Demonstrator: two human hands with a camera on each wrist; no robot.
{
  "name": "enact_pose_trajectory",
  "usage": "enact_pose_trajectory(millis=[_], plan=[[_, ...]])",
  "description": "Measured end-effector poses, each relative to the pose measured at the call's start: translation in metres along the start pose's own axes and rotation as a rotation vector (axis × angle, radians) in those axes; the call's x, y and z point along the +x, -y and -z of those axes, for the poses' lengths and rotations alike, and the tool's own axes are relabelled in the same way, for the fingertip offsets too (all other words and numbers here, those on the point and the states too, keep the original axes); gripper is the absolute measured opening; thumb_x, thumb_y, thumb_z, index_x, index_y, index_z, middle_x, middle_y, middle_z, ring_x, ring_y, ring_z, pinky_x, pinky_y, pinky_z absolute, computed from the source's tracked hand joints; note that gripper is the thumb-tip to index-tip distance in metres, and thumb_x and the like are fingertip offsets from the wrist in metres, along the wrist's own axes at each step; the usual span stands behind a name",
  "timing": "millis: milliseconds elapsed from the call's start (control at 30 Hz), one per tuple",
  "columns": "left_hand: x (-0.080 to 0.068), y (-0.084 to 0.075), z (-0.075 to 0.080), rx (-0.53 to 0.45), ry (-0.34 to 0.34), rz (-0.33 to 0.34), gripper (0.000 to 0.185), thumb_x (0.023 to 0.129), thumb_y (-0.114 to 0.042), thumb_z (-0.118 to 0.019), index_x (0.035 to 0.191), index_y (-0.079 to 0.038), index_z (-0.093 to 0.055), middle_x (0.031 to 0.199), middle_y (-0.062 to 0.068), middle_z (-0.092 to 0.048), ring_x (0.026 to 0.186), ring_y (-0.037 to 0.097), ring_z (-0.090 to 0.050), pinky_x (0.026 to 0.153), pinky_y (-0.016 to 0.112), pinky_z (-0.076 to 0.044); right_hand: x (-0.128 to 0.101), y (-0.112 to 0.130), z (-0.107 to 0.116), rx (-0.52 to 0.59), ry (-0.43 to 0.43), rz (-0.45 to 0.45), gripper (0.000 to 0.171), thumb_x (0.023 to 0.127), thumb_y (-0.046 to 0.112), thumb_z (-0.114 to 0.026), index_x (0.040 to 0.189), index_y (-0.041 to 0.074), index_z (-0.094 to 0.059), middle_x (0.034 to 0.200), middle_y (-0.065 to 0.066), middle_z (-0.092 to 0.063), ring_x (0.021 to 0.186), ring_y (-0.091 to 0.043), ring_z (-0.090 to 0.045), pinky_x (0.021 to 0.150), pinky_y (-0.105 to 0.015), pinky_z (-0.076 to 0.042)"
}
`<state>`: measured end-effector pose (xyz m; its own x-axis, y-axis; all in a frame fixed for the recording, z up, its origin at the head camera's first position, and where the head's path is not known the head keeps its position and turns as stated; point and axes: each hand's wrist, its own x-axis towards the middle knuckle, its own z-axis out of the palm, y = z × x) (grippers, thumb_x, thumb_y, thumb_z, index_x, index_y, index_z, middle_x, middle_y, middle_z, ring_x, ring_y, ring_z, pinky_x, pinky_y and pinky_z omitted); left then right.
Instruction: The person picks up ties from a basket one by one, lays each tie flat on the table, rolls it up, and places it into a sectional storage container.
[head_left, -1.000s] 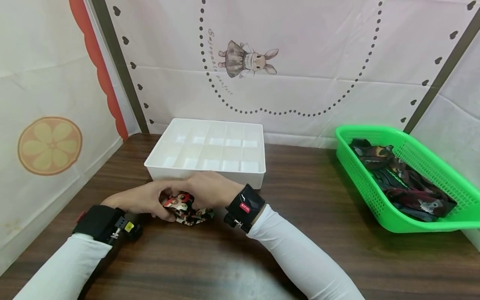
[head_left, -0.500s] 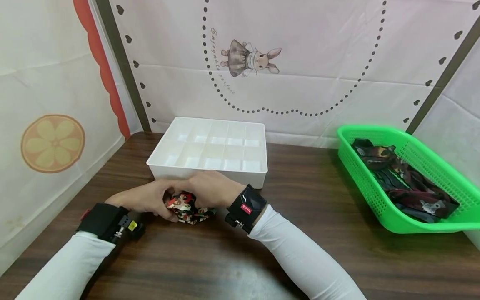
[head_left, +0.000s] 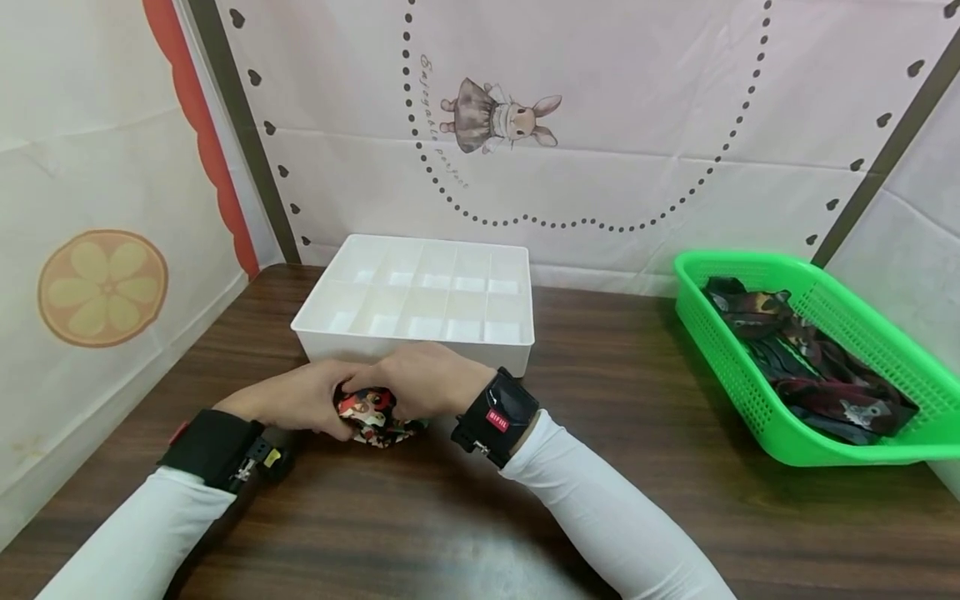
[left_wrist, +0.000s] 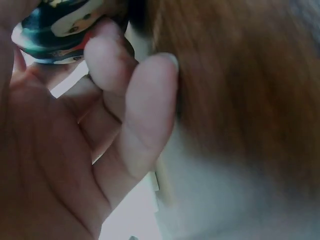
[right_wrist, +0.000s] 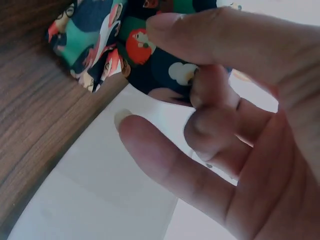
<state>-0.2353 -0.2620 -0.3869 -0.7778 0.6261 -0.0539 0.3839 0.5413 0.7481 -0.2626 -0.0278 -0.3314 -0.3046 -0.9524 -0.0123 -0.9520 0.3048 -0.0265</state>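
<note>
A small folded bundle of dark cloth (head_left: 371, 421) printed with red, green and white cartoon figures lies on the table in the head view. My left hand (head_left: 303, 398) holds its left side between thumb and fingers. From the right, my right hand (head_left: 431, 379) pinches the same bundle. The right wrist view shows the right thumb (right_wrist: 190, 32) pressed on the printed cloth (right_wrist: 90, 40), with a loose end sticking out. In the left wrist view the fingers (left_wrist: 150, 105) curve below a rounded part of the bundle (left_wrist: 65, 30). The bundle's underside is hidden.
Just behind the hands stands a white box (head_left: 330, 346) divided into several compartments, with nothing visible in them. A green plastic basket (head_left: 712, 371) at the right holds several dark printed cloth pieces (head_left: 832, 396). Printed cloth walls (head_left: 615, 100) enclose the table's back and sides.
Both hands stay on the cloth bundle. They have come slightly closer together over it, and the right hand's fingers now cover a bit more of its top.
</note>
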Motion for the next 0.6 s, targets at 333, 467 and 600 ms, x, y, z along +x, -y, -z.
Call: enact_pose_trajectory(millis=[333, 467, 600], plan=[[-0.0007, -0.0013, -0.001, -0.066, -0.013, 0.049, 0.066, 0.084, -0.016, -0.089, 0.139, -0.006, -0.055, 0.118, 0.011, -0.065, 0.093, 0.026, -0.065, 0.066, 0.032, -0.057, -0.0056, -0.0048, -0.0053, -0.018, -0.073, -0.013, 0.046, 0.085, 0.014, -0.088, 0.126, 0.026, -0.072, 0.11, 0.008, -0.066, 0.095, -0.006, -0.058, 0.078, -0.025, -0.052], [-0.0017, -0.0016, -0.0007, -0.072, -0.019, 0.054, 0.06, 0.085, -0.012, -0.086, 0.137, -0.004, -0.057, 0.11, 0.013, -0.065, 0.076, 0.022, -0.063, 0.052, 0.031, -0.052, -0.0087, -0.0066, -0.0073, -0.011, -0.087, 0.001, 0.054, 0.084, 0.015, -0.09, 0.132, 0.022, -0.066, 0.108, 0.006, -0.065, 0.094, -0.009, -0.059, 0.079, -0.027, -0.052], [-0.0012, -0.0028, -0.0013, -0.023, -0.031, 0.034, 0.057, 0.083, -0.009, -0.085, 0.134, -0.004, -0.06, 0.11, 0.008, -0.066, 0.08, 0.018, -0.064, 0.061, 0.03, -0.056, -0.0093, -0.0053, -0.0057, 0.023, -0.068, 0.004, 0.069, 0.084, 0.012, -0.088, 0.146, 0.022, -0.06, 0.105, 0.004, -0.067, 0.09, -0.011, -0.058, 0.079, -0.027, -0.052]])
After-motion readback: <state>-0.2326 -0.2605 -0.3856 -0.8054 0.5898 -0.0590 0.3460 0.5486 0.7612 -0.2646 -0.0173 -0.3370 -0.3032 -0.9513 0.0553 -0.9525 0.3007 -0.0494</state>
